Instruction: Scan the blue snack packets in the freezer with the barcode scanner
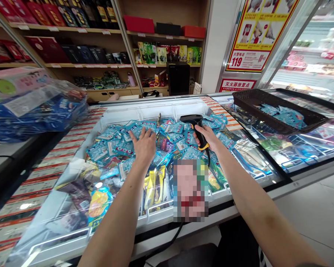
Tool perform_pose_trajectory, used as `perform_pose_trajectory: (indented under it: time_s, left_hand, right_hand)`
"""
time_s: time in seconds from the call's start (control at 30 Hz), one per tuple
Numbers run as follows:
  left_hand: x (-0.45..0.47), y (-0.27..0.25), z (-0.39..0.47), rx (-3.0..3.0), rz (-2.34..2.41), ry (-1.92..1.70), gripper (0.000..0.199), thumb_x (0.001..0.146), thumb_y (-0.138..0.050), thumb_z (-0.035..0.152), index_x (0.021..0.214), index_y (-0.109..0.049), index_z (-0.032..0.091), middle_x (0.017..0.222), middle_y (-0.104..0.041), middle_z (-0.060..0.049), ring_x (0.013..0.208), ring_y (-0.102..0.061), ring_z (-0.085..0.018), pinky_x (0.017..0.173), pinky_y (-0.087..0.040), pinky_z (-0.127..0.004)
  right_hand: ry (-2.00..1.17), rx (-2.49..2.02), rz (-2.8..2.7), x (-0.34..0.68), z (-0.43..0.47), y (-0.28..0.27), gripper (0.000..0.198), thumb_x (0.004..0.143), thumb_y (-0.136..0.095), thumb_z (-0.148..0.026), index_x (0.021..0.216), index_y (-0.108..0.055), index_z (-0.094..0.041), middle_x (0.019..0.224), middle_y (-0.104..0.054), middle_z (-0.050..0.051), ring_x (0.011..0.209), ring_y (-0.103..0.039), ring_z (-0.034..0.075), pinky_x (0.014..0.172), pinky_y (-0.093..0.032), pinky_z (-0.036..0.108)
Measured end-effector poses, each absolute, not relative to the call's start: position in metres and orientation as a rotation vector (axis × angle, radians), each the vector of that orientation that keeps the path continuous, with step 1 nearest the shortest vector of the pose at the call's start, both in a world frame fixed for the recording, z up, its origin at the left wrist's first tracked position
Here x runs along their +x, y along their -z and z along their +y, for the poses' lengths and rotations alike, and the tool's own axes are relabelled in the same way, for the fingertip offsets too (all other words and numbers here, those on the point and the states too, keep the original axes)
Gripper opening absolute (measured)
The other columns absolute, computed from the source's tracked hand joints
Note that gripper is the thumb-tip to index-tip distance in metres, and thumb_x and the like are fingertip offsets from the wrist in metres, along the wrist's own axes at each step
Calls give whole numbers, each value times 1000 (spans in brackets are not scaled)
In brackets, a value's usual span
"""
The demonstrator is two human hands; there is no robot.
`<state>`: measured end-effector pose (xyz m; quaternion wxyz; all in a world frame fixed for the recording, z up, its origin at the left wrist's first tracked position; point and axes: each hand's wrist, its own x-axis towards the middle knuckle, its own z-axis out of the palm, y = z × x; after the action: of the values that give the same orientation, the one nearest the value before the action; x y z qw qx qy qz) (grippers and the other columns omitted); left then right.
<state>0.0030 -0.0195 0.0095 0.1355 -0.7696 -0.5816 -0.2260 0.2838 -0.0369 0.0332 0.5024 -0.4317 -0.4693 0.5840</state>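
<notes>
My right hand (206, 137) is wrapped round the grip of a black and yellow barcode scanner (193, 119), held over the chest freezer (119, 114). A black cable runs down from the scanner's handle. My left hand (144, 144) lies with fingers spread on blue ice-cream packets (122, 147) heaped in the freezer. Nothing shows in its grasp. Yellow-wrapped bars (156, 185) stand in a front compartment below my left hand. A blue and yellow packet (100, 203) lies at the left. A blurred, pixelated patch hides whatever is at the freezer's front edge between my forearms.
A dark brown basket (308, 128) with more blue packets rests on the freezer at the right. Plastic-wrapped boxes (30, 104) are stacked at the left. Price labels (50, 163) line the freezer rim. Behind are wooden shelves (111, 30) of goods and a fire-safety poster (260, 33).
</notes>
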Motion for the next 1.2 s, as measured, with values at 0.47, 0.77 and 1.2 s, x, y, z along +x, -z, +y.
perform_pose_trajectory:
  time_s: [0.47,0.77,1.2]
  left_hand:
    - [41,-12,-14,-2773,-1463,583,52,98,-35,29,150,-34,22,159,-33,-8,149,-23,-24,118,-23,-51]
    - [41,-7,-8,-2718,-1303,717,50,91,-42,19,141,-49,18,128,-56,-15,116,-54,-26,102,-42,-43]
    - [38,-15,-22,-2453,-1591,863,42,98,-38,41,126,-67,28,85,-67,-9,84,-61,-24,75,-44,-33]
  right_hand:
    - [-1429,-1028,-1121,282,-37,-34,42,73,-73,-57,83,-54,-21,64,-63,-3,42,-53,9,36,-45,22]
    - [-1436,-1043,-1120,282,-36,-34,39,75,-73,-55,88,-55,-22,61,-63,-3,41,-54,10,35,-45,22]
    - [-1433,-1042,-1136,282,-36,-33,41,74,-73,-57,85,-54,-22,63,-63,-3,43,-54,10,35,-45,22]
